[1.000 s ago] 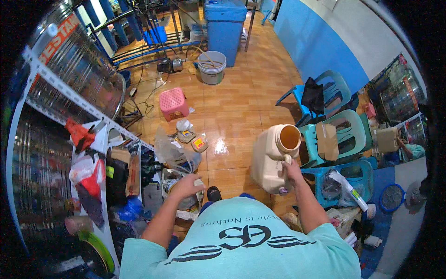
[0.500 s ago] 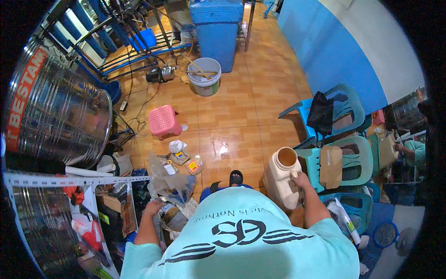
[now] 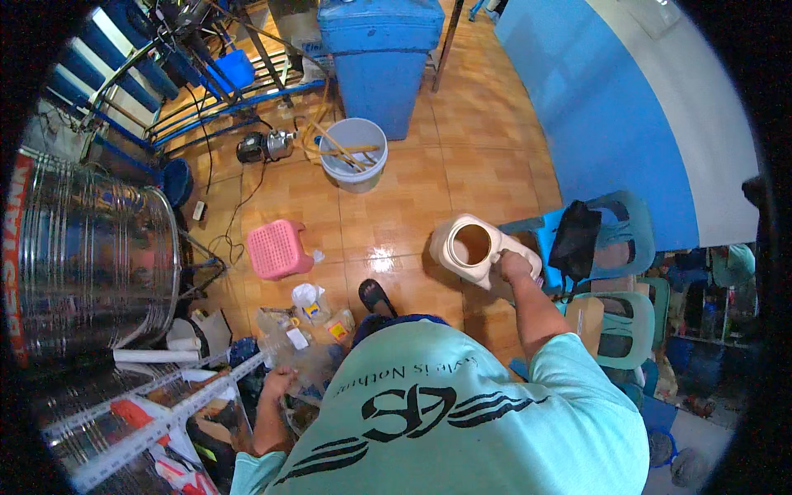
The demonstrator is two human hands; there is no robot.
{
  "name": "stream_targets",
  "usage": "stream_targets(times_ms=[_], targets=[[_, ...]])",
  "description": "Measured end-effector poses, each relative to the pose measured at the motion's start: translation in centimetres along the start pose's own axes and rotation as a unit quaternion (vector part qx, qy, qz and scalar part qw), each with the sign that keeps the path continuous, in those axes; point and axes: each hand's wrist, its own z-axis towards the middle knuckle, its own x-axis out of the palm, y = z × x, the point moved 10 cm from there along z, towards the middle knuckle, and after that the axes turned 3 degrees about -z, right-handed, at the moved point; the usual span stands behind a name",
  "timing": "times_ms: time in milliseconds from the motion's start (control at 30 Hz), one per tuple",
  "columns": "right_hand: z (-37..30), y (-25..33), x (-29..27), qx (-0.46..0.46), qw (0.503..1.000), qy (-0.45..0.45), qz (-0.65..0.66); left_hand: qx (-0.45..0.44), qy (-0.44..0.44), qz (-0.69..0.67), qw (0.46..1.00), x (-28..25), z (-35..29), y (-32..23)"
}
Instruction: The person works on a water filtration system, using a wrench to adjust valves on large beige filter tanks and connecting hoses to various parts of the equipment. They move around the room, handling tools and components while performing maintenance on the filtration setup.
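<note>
Jug (image 3: 500, 239) now nearer bucket (image 3: 356, 181) of tubing (image 3: 360, 151), handle (image 3: 497, 258) in right grip (image 3: 515, 266), left grip (image 3: 280, 383) unclear

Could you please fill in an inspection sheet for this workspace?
Surface: tiled floor, with a bright glare spot.
Job's things: beige jug, uncapped; floor contact unclear.
Clutter: pink stool, white bucket, clear plastic bag.
Hands: right hand grips the beige jug; left hand is at the clear plastic bag, its hold unclear.
Cables: dark cable on the floor near the pump.
Surroundings: blue bin ahead, steel tank left, blue wall right.
</note>
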Motion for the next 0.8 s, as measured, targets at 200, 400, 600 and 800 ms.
stream_targets(times_ms=[200,400,600,800], targets=[[11.0,8.3,-8.2,-0.051,0.994,-0.073,-0.057,0.128,-0.073,-0.032,0.989,-10.2,6.4,-14.9],[26.6,15.1,-7.4,-0.069,0.994,-0.073,-0.05,0.107,-0.13,-0.057,0.984,-12.4,5.6,-24.7],[39.7,21.5,-4.0,-0.07,0.987,0.046,-0.139,0.105,0.019,0.337,0.936,-3.8,5.9,-16.4],[48.9,25.6,-0.5,-0.122,0.987,-0.092,-0.044,0.102,0.111,0.313,0.938,-0.1,6.0,-23.2]])
